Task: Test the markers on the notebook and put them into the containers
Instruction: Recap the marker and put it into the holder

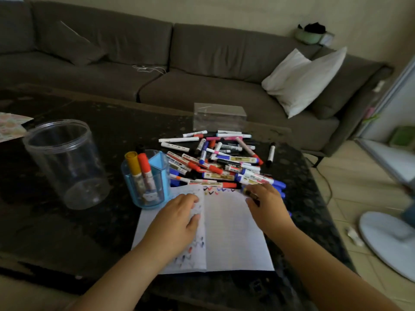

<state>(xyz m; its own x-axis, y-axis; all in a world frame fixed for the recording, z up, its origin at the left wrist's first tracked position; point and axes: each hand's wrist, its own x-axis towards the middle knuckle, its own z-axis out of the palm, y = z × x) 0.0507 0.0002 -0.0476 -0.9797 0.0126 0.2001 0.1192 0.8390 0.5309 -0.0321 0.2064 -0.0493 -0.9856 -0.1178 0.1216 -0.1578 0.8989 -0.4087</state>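
Dim room, daylight from right; soft blur, wide-angle edge distortion.

Marker pile (215, 160) blocks far side; bare table (56, 232) btwn jar (65, 162) & notebook (233, 232).

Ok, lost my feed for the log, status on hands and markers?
Left hand flat on notebook. Right hand gripping a marker at the pile's edge. Two markers in blue holder; clear jar empty.

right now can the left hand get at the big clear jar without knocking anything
Probably yes. The left hand rests on the notebook, and the big clear jar stands off to its left on bare table. Only the blue holder stands close to that path, so swing in front of it.
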